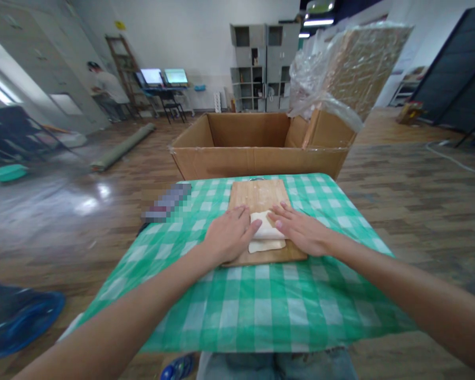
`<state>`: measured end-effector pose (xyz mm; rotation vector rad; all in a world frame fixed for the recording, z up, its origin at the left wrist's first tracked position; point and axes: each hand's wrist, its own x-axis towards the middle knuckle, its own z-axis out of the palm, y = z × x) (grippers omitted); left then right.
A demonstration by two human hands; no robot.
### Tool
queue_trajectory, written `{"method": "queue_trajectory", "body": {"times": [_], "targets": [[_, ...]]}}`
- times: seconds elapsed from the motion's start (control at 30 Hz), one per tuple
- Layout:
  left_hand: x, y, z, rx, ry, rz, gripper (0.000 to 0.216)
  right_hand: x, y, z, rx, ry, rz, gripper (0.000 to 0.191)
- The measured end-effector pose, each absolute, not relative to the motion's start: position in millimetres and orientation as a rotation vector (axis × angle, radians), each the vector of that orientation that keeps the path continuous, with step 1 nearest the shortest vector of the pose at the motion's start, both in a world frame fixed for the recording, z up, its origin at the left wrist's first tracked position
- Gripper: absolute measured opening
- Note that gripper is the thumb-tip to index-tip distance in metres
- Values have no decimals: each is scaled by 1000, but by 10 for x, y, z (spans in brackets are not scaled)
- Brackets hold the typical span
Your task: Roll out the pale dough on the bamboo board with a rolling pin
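A pale piece of dough (266, 227), apparently folded over or rolled, lies on a wooden cutting board (257, 192); a flat flap of it shows at the near side. Against its left end rests my left hand (230, 233), fingers stretched forward and thumb on the dough. My right hand (303, 231) lies at the right end, fingers extended and reaching over its edge. Both palms face down over the board, and neither hand is wrapped around anything. What lies directly beneath the palms is hidden.
A green-and-white checked cloth (229, 311) covers the table. A blurred-out flat object (168, 203) sits at its left edge. Beyond stands a large open cardboard box (261, 162). A blue plastic item (27, 322) is on the floor at left. Another person (108, 89) stands far back.
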<state>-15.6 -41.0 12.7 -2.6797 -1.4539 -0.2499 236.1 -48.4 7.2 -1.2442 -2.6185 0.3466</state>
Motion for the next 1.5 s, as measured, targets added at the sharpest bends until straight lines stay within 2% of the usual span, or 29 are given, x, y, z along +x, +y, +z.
{"method": "queue_trajectory", "body": {"times": [0.2, 0.6, 0.8, 1.0, 1.27, 1.5], "targets": [[-159, -420, 93, -2688, -1438, -307, 52, 2329, -425, 92, -1262, -2613, 256, 67], [-269, -958, 40, -2666, -1385, -394, 75, 2326, -1246, 77, -1234, -2630, 120, 91], [-190, -702, 100, -2681, -1467, -301, 69, 2413, -789, 131, -1254, -2650, 289, 73], [-115, -399, 112, -2657, -1571, -344, 66, 2431, -211, 107, -1334, -2612, 469, 68], [-137, -565, 125, -2689, -1559, -283, 73, 2437, -624, 55, -1328, -2584, 300, 69], [-171, -617, 123, -2693, -1500, -293, 70, 2359, -876, 108, -1370, -2585, 142, 71]]}}
